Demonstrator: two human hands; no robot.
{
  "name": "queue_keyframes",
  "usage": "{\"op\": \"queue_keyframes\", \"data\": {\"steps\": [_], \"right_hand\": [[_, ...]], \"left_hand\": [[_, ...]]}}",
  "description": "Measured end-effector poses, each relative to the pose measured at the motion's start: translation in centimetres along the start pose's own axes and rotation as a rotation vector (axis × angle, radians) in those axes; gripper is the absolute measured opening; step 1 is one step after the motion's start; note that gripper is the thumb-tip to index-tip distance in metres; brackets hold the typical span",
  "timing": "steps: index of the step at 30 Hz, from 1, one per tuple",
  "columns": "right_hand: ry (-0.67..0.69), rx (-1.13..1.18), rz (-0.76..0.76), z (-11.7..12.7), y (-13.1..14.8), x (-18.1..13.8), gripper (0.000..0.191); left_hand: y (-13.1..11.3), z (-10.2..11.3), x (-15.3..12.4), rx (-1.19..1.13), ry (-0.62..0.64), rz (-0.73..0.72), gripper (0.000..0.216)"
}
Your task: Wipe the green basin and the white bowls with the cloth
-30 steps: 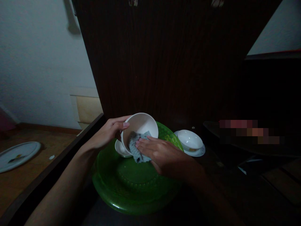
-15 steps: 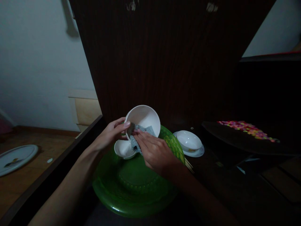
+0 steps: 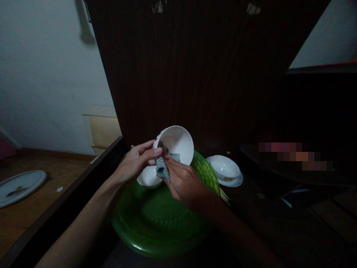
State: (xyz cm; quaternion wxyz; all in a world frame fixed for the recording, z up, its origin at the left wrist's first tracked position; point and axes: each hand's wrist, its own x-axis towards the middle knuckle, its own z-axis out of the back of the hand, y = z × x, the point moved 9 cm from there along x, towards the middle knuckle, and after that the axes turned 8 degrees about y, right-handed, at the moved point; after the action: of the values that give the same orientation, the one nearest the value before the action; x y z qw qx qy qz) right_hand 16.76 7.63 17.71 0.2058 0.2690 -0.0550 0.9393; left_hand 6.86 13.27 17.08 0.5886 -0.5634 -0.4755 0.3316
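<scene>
Tilted on its side, a white bowl (image 3: 182, 143) is held above a green basin (image 3: 161, 238), its opening turned toward the right and toward me. My left hand (image 3: 139, 158) grips the bowl's left rim, thumb on the near edge and fingers behind. A grey-blue cloth (image 3: 162, 169) is pressed against the bowl's inside and near rim by my right hand (image 3: 184, 182), whose fingers are closed on it. Below the hands, a smaller white bowl (image 3: 149, 176) rests at the basin's far left side.
Right of the basin, another white bowl (image 3: 224, 166) sits on a white plate (image 3: 236, 181). Thin sticks (image 3: 224, 197) poke out beside the basin's rim. A dark wooden panel (image 3: 195, 74) rises behind. On the floor at left lies a pale oval lid-like object (image 3: 25, 186).
The bowl has tipped further sideways and moved slightly right. The cloth is now more bunched at its near rim, with my right hand's fingers curled around it.
</scene>
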Motion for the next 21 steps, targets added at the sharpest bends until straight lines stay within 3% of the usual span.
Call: {"op": "queue_keyframes", "data": {"steps": [6,12,16,21], "right_hand": [[-0.019,0.084,0.040,0.3,0.1,0.2,0.041],[0.209,0.098,0.101,-0.9,0.2,-0.3,0.051],[0.321,0.089,0.145,-0.7,0.1,-1.1,0.054],[0.417,0.105,0.082,-0.3,-0.9,-1.7,0.054]], "left_hand": [[-0.3,0.8,0.0,0.105,-0.048,0.004,0.034],[0.1,2.8,0.0,0.223,-0.115,0.035,0.038],[0.8,3.4,0.1,0.219,-0.065,0.084,0.039],[1.4,4.0,0.3,0.207,-0.065,0.106,0.038]]}}
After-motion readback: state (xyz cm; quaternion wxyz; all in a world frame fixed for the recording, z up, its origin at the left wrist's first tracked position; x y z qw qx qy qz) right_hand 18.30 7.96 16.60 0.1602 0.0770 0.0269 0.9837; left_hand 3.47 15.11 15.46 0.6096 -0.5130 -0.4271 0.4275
